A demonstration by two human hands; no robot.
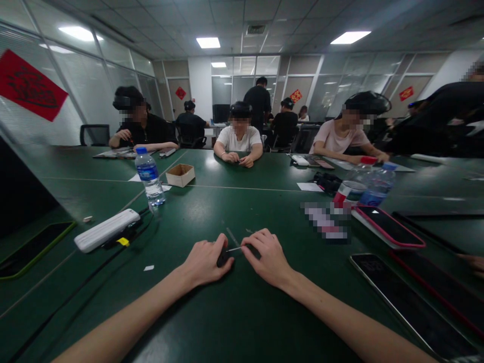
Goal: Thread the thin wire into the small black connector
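Two bare hands close together over the green table (196, 217). Left hand (207, 259): thumb and fingers closed around a small dark object (222, 258). Right hand (266, 254): fingertips pinched on the end of a thin shiny strip (235, 249), spanning the gap between the hands. Seems to come out of the dark object; join hidden, cannot tell. Likely light overall, body probably hard and a bit smooth, strip probably stiff but slim, maybe easy to bend; material too small to read. Best held by the dark body, strip only lightly near its end, fingers off its edges. Just beyond, a pale clear strip (232, 236), loose or attached unclear. For elbow room: bounded at left by a white device (108, 230) and black cable (88, 276), farther off by an upright water bottle (150, 179) and a small open box (180, 175); at right by a dark phone (412, 307) near the forearm and a pink-rimmed phone (391, 226). Near table edge not visible.
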